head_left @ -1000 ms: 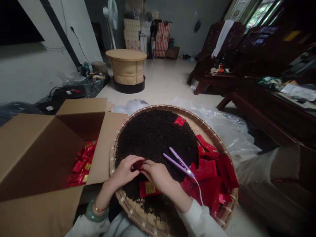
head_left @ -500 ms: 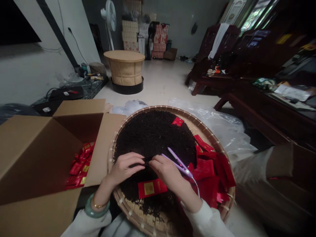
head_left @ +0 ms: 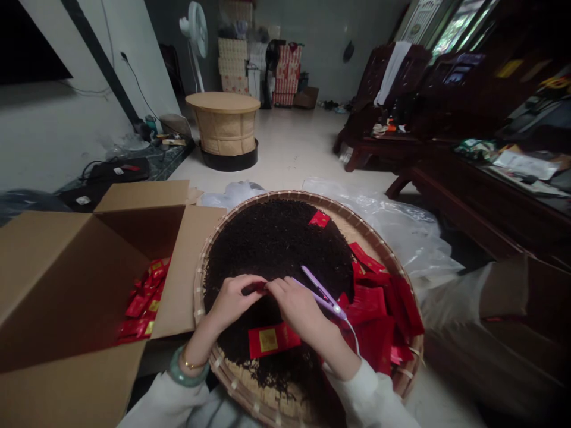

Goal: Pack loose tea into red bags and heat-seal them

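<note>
Dark loose tea leaves (head_left: pixel 276 238) cover much of a round bamboo tray (head_left: pixel 203 279). Above them, my left hand (head_left: pixel 234 300) is closed in a pinch, its fingertips meeting those of my right hand (head_left: pixel 297 306). A small dark reddish thing shows between the fingertips, too hidden to name. My right hand is closed as well, its fingers turned down. A purple hair straightener (head_left: pixel 323 294) with a white cord lies partly behind it, jaws apart. Just below the hands, a red packet (head_left: pixel 274 340) with a gold square rests on the leaves.
Several red packets (head_left: pixel 379 306) are heaped on the tray's right side; a small red packet (head_left: pixel 320 219) lies at the far edge. An open cardboard box (head_left: pixel 178 273) holding red packets (head_left: pixel 143 300) stands left. Clear plastic sheeting (head_left: pixel 388 232) lies beyond the tray.
My left hand has shifted slightly right and its fingertips have come up against those of the right hand. A reddish bit now shows between them. The packet below stays put.
</note>
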Motion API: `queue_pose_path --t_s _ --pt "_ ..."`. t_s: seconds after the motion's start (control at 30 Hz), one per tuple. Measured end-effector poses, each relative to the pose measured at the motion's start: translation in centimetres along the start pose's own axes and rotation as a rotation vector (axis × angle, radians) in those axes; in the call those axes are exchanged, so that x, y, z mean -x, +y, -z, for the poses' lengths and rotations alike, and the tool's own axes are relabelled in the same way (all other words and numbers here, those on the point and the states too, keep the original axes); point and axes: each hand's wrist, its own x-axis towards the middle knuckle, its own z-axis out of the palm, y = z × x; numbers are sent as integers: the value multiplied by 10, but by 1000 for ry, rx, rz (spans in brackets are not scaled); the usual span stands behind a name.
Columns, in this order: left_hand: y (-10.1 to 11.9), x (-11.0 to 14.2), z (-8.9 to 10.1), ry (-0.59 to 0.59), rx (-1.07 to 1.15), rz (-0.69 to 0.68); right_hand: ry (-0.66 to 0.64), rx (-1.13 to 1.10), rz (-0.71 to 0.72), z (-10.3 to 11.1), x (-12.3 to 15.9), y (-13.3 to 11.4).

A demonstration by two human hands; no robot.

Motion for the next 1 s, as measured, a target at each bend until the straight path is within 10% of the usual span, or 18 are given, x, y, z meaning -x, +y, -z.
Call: queue_pose_path --t_s 0.3,0.6,0.9,1.0 --pt "8 -16 -2 56 340 305 337 -519 -68 -3 2 19" --pt "15 -14 -25 27 586 440 106 -586 -126 3 1 32" --pt "20 -12 -35 190 629 453 463 -984 -468 -31 -1 25" --pt "23 -10 -37 193 698 482 359 -1229 -600 -37 -2 24"
